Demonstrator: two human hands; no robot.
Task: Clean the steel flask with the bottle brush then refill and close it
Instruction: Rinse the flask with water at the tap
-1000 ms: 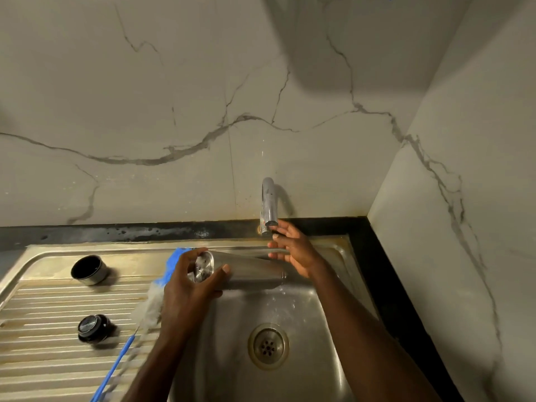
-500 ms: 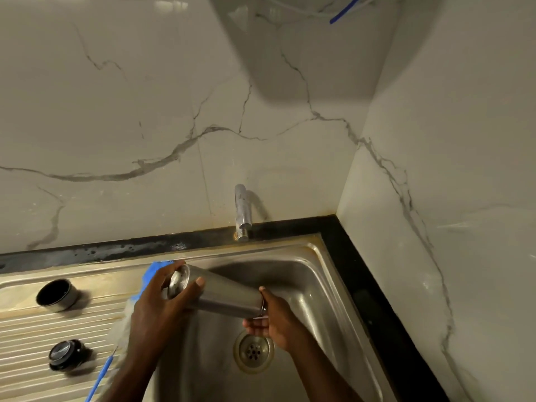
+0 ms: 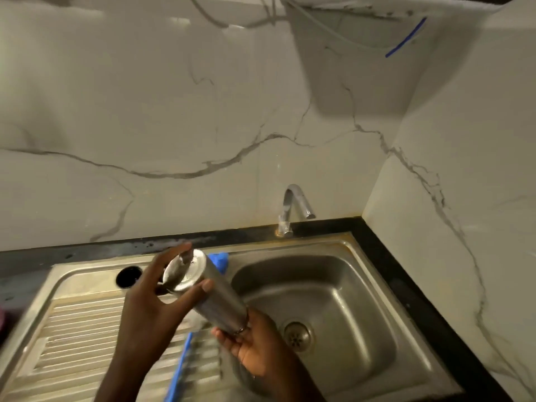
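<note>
The steel flask (image 3: 216,294) is held tilted in the air over the ridge between the drainboard (image 3: 75,329) and the sink basin (image 3: 348,300), its closed bottom up toward the back-left and its mouth down toward the front-right. The left hand (image 3: 150,309) grips the upper end, with the thumb on the side wall and the fingers curled behind the shiny bottom; these fingers are blurred, so I cannot count them. The right hand (image 3: 258,349) is under the lower end, palm up, and its fingers curl around the rim, so the mouth itself is hidden from me and I cannot tell what is inside. The bottle brush (image 3: 181,369) lies on the drainboard below the hands: only a piece of its blue handle shows near the front edge, cut off by the frame, and a blue tip (image 3: 219,261) shows behind the flask near the back edge of the sink; the middle is covered by the flask and the arms. A dark round thing (image 3: 128,276) stands at the back-left corner of the drainboard, half behind the left hand, too blurred to name. The tap (image 3: 294,207) stands at the back edge, its spout turned to the right. The drain (image 3: 297,335) is just beside the right hand. The basin is open to the right of the hands, up to the black counter edge (image 3: 406,285) and the side wall.
</note>
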